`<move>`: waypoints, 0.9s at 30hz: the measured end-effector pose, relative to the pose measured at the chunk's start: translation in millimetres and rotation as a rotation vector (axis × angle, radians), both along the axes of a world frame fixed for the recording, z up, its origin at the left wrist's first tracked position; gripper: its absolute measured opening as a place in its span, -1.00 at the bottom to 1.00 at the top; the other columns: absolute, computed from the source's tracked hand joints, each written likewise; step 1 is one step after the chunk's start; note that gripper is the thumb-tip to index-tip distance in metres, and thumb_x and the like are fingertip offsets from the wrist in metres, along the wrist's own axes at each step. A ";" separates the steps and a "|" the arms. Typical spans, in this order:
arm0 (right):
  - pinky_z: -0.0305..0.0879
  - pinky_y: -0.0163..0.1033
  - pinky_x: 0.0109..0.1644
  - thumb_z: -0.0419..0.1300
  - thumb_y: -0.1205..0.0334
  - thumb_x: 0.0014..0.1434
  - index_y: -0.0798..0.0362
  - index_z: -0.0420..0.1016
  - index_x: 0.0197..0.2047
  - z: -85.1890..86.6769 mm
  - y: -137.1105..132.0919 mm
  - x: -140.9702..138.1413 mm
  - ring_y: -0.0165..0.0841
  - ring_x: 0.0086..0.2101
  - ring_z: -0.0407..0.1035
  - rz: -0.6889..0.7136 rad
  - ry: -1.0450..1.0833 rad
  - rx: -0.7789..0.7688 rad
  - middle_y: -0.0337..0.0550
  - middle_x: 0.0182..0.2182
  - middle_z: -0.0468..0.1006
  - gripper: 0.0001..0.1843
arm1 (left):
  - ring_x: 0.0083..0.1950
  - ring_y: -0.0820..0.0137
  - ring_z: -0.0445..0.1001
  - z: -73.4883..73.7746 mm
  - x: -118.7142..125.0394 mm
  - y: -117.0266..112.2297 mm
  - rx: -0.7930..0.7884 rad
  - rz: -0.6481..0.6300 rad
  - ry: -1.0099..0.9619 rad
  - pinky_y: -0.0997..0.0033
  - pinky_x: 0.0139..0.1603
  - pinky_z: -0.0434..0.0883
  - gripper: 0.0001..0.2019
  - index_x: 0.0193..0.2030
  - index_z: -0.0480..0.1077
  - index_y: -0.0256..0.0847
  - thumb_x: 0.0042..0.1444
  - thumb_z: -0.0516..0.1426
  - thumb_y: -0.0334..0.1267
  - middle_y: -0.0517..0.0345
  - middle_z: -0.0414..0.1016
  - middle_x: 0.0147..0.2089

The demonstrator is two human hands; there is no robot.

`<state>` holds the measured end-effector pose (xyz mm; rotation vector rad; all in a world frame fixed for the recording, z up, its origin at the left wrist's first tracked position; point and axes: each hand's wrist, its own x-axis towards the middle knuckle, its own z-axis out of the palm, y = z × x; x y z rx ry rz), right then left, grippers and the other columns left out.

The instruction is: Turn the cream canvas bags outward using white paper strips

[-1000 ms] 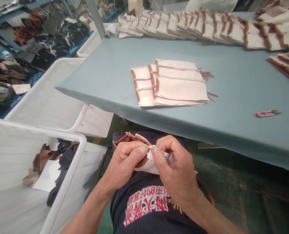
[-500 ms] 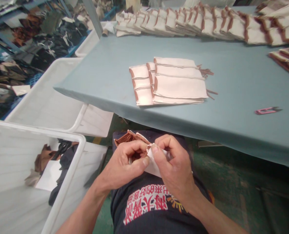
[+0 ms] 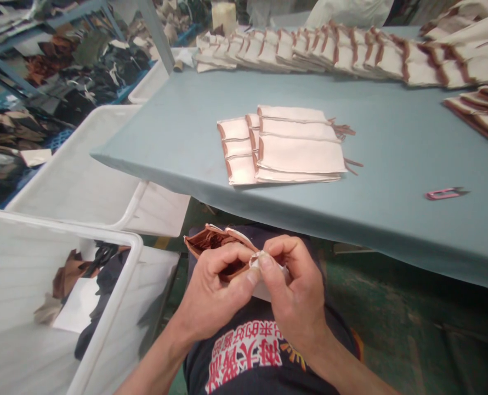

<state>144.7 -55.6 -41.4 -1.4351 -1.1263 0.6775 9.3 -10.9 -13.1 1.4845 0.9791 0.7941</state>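
Observation:
Over my lap I hold a brown-and-white sewn fabric piece (image 3: pixel 205 241), its brown side and folds showing at the left. My left hand (image 3: pixel 221 285) pinches its edge between thumb and fingers. Close against it, my right hand (image 3: pixel 291 280) grips the white part at the same corner, thumb on top. The thumb tips nearly meet, and the exact spot between them is partly hidden. On the table ahead lies a small stack of white pieces with brown edges (image 3: pixel 297 151), brown strips sticking out at its right.
Pink thread snips (image 3: pixel 443 193) lie on the blue-green table (image 3: pixel 165 142), right. A long row of similar white-and-brown pieces (image 3: pixel 310 52) runs along the back. White bins (image 3: pixel 132 252) stand left, one holding scraps (image 3: pixel 79 299). Shelves with dark material (image 3: pixel 91 66) are beyond.
Both hands stay pinched at the same corner, with the thumbs now closer together. The fabric's brown side shows more at the left. The whole view has shifted slightly.

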 end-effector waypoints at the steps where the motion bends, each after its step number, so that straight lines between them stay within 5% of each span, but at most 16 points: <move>1: 0.32 -0.30 -0.30 0.19 0.23 0.29 -0.02 0.38 -0.31 0.6 0.3 0.1 -0.40 -0.41 0.36 0.005 0.001 0.016 -0.31 -0.42 0.46 -0.88 | -0.40 0.45 0.38 -0.1 0.7 -0.7 0.006 0.019 0.001 0.52 -0.38 0.34 -0.86 -0.37 0.53 -0.27 0.19 0.21 -0.29 0.16 0.49 -0.41; 27: 0.33 -0.30 -0.29 0.24 0.10 0.15 0.01 0.39 -0.23 13.2 3.7 -3.7 -0.40 -0.39 0.30 0.132 0.693 -0.284 -0.30 -0.40 0.39 -0.80 | -0.42 0.47 0.51 -0.6 9.8 -1.2 0.409 0.051 0.136 0.53 -0.34 0.39 -0.87 -0.34 0.51 -0.21 0.17 0.17 -0.46 0.22 0.58 -0.42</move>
